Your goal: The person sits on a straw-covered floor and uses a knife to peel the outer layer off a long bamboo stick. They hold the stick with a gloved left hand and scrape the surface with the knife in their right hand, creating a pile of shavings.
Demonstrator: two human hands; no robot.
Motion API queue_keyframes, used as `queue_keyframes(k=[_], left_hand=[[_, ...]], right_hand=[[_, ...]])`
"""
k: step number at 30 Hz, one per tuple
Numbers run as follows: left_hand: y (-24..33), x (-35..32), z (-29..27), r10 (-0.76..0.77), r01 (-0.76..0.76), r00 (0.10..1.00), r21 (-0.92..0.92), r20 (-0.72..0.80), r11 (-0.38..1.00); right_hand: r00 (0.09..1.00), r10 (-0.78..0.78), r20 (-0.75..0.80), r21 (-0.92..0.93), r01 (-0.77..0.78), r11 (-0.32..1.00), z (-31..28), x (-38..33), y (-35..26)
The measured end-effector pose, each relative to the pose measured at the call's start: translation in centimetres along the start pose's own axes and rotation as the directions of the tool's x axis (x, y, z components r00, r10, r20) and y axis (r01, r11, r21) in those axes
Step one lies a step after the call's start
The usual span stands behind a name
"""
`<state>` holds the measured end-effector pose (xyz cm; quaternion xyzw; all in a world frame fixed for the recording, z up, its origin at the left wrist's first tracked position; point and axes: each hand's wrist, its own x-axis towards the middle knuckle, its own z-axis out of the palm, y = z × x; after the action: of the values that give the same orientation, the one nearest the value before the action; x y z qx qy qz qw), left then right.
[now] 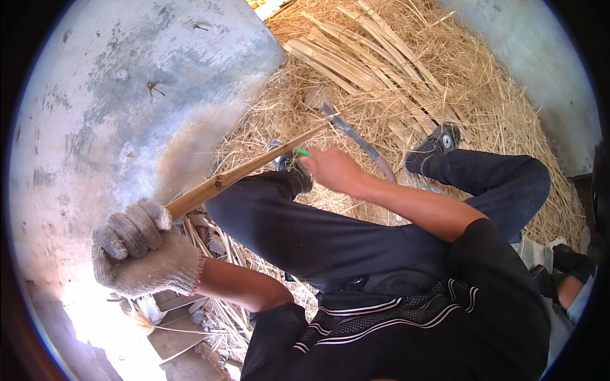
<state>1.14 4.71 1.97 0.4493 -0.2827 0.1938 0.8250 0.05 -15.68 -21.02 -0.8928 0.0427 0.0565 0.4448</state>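
Bamboo strip (244, 169), split and bare, is clasped at its broad end by the gloved left hand (143, 247), fingers curled round it, and slants away past the left knee toward the feet. The bare right hand (333, 170) is closed on a small green object (302, 152), only its end showing, right by the strip; whether the two touch I cannot tell. If that object has an edge, a slip could drive it toward the dark trousers (254, 206) or the left shoe (300, 180), both close by. A loose hold in the knitted glove might let the strip twist, and its raw edges could splinter into the unprotected right fingers. As for its looks, the strip is yellow-brown, nearly straight, tapering to a thin far tip, with a darker knot-like patch along it. Near that tip a dark curved bar (356, 136) lies on straw-like shavings (489, 95); a shifting foot could catch it. Farther out, similar pale strips (337, 63) lie fanned in a loose heap.
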Motion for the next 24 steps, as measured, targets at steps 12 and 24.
queue_keyframes(k=[12,24], left_hand=[[-0.5,1.0,0.0,0.063,-0.056,0.985,0.048,-0.161,0.997],[-0.7,3.5,-3.5,0.072,-0.033,0.94,0.122,-0.332,0.992]], right_hand=[[0.995,-0.065,-0.075,-0.079,0.059,0.995,3.3,3.6,4.2],[0.998,-0.022,-0.057,-0.104,0.016,0.994,1.9,3.9,-2.0]])
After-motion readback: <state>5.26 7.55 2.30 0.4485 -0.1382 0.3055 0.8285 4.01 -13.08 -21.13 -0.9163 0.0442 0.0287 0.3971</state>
